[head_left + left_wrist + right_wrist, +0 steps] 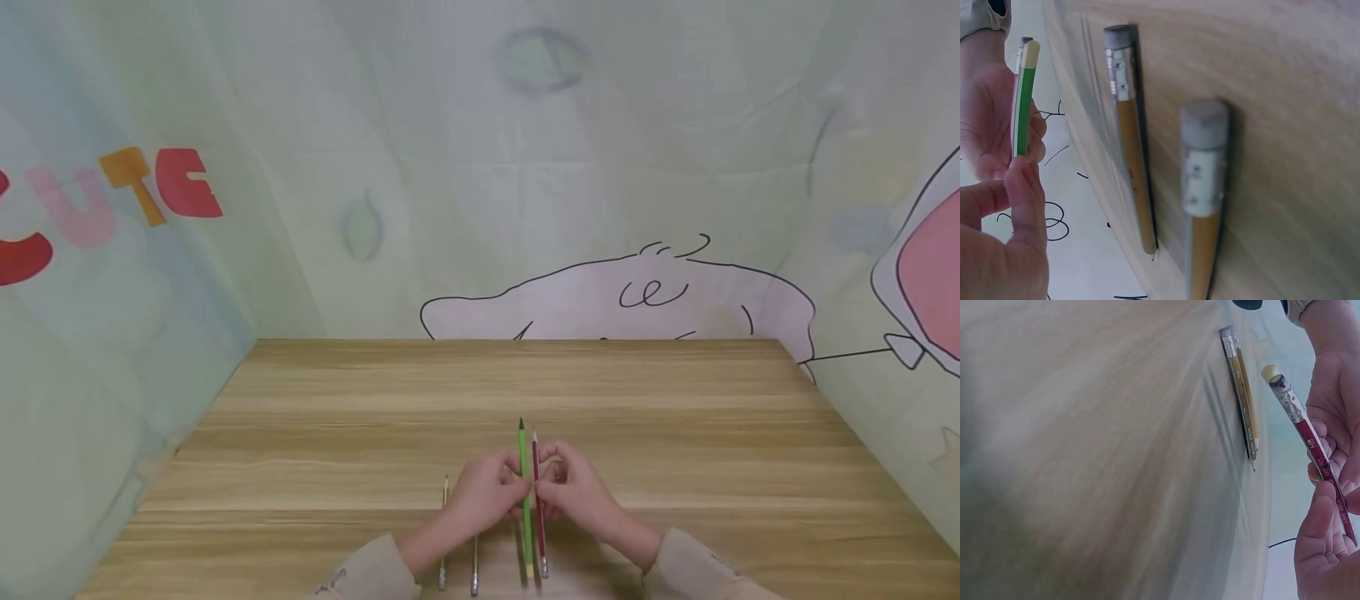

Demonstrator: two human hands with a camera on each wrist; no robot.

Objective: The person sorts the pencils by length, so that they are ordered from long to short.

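Note:
My left hand (487, 490) pinches a green pencil (527, 525) between thumb and fingers, its dark tip pointing away from me and its pale yellow end toward me. Close beside it, my right hand (581, 496) pinches a dark red pencil (1316, 450) marked HB, with a silver ferrule. The two pencils stand nearly parallel above the table, the hands almost meeting between them. In the left wrist view, the green pencil (1024, 106) covers most of the red one.
Two yellow-brown pencils, one farther left (442, 567) and one nearer the hands (475, 567), lie on the wooden table (337, 425) by my left forearm. Both have grey erasers facing me. A printed cloth (450, 167) hangs behind the table and along its sides.

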